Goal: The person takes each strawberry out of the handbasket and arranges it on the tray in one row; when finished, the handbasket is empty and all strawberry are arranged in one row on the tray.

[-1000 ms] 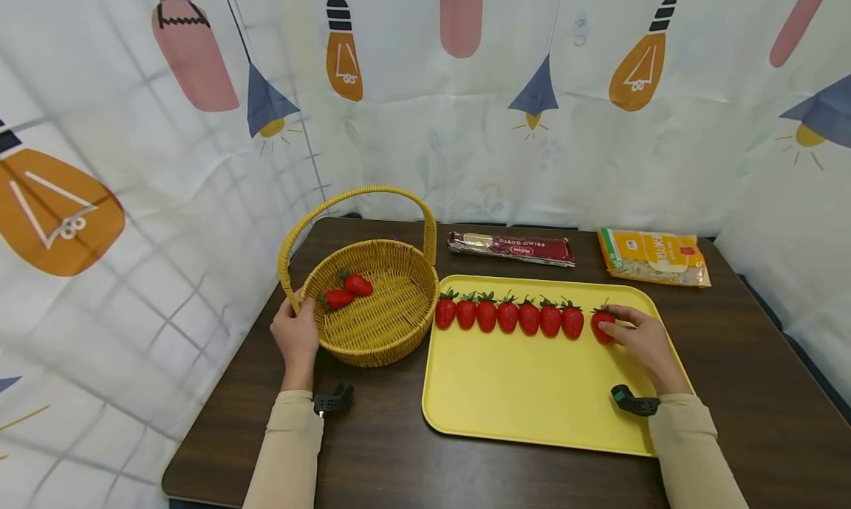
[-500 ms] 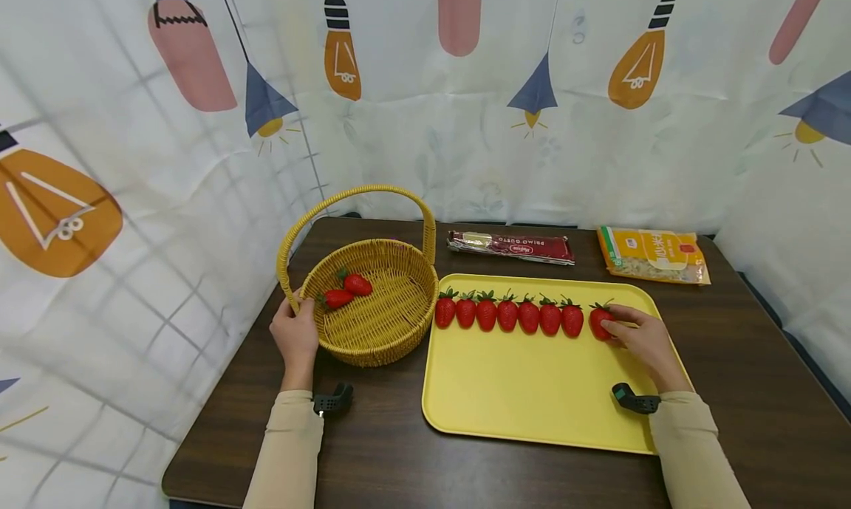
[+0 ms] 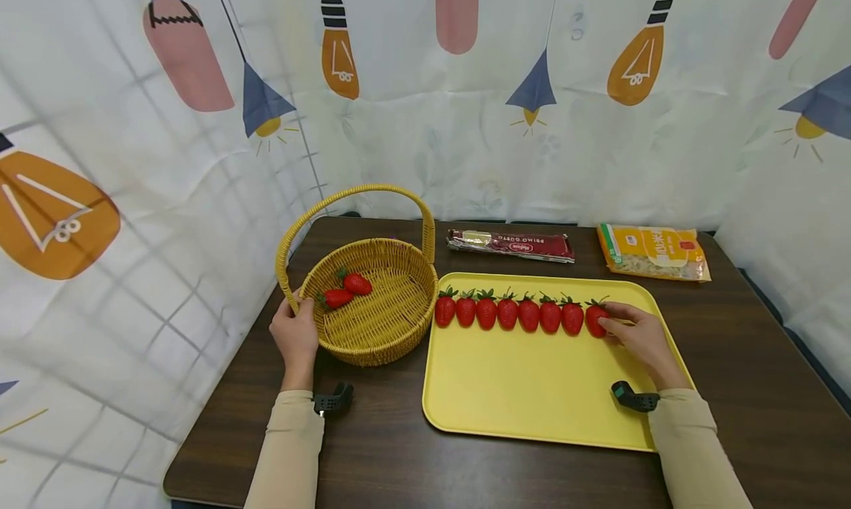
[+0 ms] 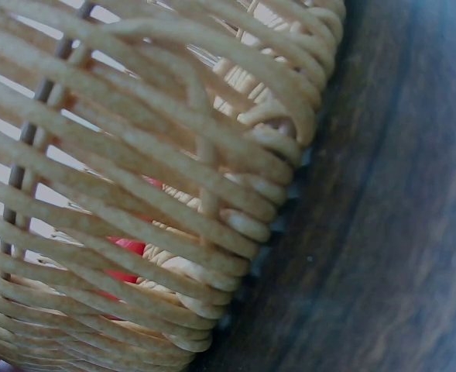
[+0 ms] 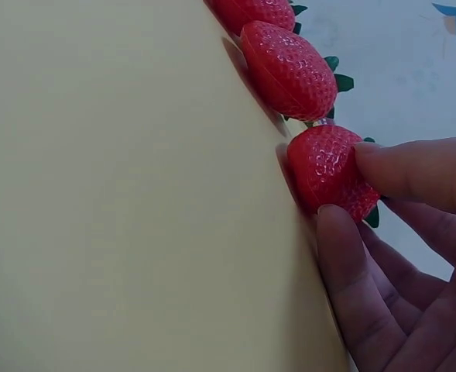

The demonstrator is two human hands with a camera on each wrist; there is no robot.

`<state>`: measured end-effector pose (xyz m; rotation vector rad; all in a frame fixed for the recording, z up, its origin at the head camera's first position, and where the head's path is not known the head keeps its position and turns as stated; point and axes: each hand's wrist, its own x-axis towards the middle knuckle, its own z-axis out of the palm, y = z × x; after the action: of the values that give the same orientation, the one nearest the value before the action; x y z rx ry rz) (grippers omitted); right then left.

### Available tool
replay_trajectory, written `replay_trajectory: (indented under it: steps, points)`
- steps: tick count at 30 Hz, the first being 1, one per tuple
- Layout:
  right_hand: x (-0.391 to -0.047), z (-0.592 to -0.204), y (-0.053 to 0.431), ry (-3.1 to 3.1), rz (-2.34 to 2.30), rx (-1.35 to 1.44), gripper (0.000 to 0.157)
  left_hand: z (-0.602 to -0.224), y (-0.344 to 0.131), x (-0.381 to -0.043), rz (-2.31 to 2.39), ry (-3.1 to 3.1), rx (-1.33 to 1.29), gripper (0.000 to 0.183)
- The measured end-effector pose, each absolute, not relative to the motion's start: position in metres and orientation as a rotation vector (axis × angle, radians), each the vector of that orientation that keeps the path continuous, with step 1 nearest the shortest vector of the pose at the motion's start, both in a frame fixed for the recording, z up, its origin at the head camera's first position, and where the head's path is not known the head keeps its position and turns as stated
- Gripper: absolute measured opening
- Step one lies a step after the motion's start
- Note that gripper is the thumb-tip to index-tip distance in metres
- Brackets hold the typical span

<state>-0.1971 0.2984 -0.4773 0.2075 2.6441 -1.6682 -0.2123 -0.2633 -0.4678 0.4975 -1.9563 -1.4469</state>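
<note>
In the head view my right hand [image 3: 640, 340] pinches a strawberry [image 3: 596, 320] at the right end of a row of several strawberries along the upper part of a yellow tray [image 3: 532, 391]. The right wrist view shows thumb and fingers on that strawberry [image 5: 328, 167], close beside its neighbour [image 5: 289, 70]. My left hand [image 3: 295, 339] grips the left rim of a yellow wicker basket [image 3: 379, 354], near the foot of its handle. Two strawberries [image 3: 346, 291] lie inside the basket. Close up in the left wrist view is the woven wall [image 4: 135, 155], with red showing through gaps.
Behind the tray lies a dark red packet [image 3: 510, 246]. A yellow-orange bag [image 3: 654, 253] sits at the table's back right. The brown table [image 3: 379, 450] meets a patterned curtain [image 3: 425, 147] at the back and left.
My right hand has slid the end strawberry slightly left, so the gap to its neighbour has narrowed. The left hand and basket keep their place.
</note>
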Motion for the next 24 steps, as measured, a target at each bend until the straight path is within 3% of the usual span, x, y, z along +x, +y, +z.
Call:
replay_trajectory:
  steps: [24]
  points:
    - [-0.1970,-0.4752,0.3003,2.608,-1.732,0.260,0.059,-0.4669,-0.2635,-0.2113,-1.467,-1.971,0.490,0.026]
